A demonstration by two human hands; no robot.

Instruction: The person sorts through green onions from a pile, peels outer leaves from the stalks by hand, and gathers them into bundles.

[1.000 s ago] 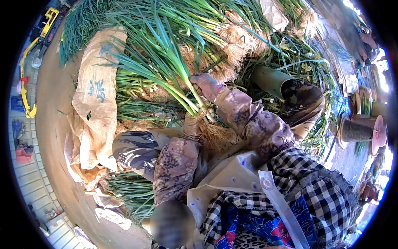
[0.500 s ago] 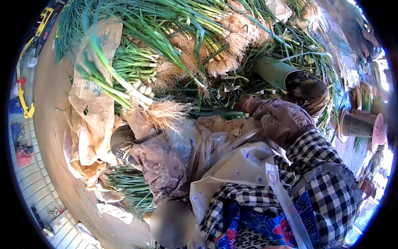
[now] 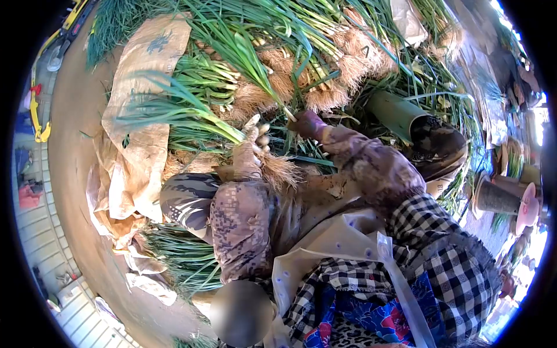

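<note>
My left hand [image 3: 255,142], in a pale glove, is closed around a small bunch of green garlic [image 3: 214,119]. Its leaves point left, and its pale roots [image 3: 280,169] hang to the right below my fingers. My right hand [image 3: 308,126], in a dark reddish-purple glove, pinches the root end of a single green garlic stalk [image 3: 264,81], whose long leaves stretch up and left over the pile. Other rooted stalks [image 3: 328,95] lie heaped just beyond both hands.
A tan printed sack [image 3: 139,87] lies along the left side. More green leaves [image 3: 180,255] lie by my left knee. A green boot [image 3: 397,113] rests at the right among loose leaves. A pink-based stand [image 3: 527,209] is at far right.
My left hand has moved right with its bunch, which now lies more level. My right hand has reached up from my lap area and taken hold of the single stalk's root end.
</note>
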